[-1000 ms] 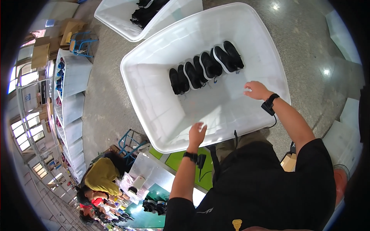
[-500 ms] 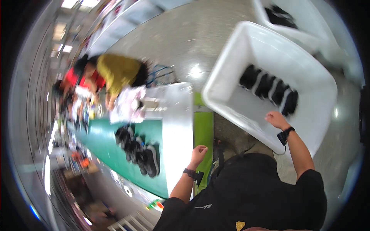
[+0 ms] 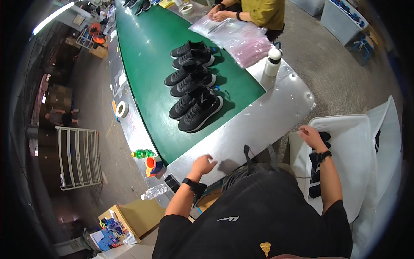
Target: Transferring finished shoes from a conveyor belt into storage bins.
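Note:
My left hand [image 3: 202,165] hovers over the bare metal end of the table [image 3: 254,121], its fingers loosely bent, thumb apart and nothing in it. To the right, my right hand [image 3: 311,137] is in the air by the rim of a white plastic tub [image 3: 351,123]; it is empty, with loose fingers. Several black sneakers [image 3: 200,113] with white soles stand in pairs on the green conveyor belt [image 3: 146,77], beyond my left hand. In the tub, black shoes [image 3: 316,175] are partly hidden by my right forearm.
A white bottle [image 3: 272,64] stands at the belt's right, near clear plastic bags [image 3: 235,36] handled by a co-worker [image 3: 263,13]. A phone [image 3: 172,183], water bottle [image 3: 155,191], tape dispenser [image 3: 153,165] and tape roll [image 3: 122,109] lie along the left edge.
My view has swung left from the tub to the belt. The sneakers now appear centrally ahead, and the tub is at the right. Both hands stay empty.

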### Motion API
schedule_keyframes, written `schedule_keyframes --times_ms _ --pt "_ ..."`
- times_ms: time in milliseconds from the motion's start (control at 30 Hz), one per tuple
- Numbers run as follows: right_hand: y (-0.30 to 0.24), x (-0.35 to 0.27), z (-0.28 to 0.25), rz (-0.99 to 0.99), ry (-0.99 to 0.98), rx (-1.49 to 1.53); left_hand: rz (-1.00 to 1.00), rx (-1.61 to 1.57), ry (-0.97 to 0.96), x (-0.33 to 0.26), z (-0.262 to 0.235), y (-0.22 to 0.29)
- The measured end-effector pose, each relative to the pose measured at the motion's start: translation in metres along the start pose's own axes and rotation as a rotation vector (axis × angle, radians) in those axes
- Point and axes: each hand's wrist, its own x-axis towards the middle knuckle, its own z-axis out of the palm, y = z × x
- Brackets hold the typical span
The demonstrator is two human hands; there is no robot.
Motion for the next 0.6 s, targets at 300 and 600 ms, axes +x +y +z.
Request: schedule_keyframes --times_ms 300,600 --pt "-0.135 0.108 0.028 -0.29 -0.297 -0.087 0.063 -1.087 0.118 0.101 -0.095 0.074" --pt "-0.151 0.168 0.019 -0.17 -0.356 -0.114 0.001 -1.355 0.181 0.174 -0.117 0.096"
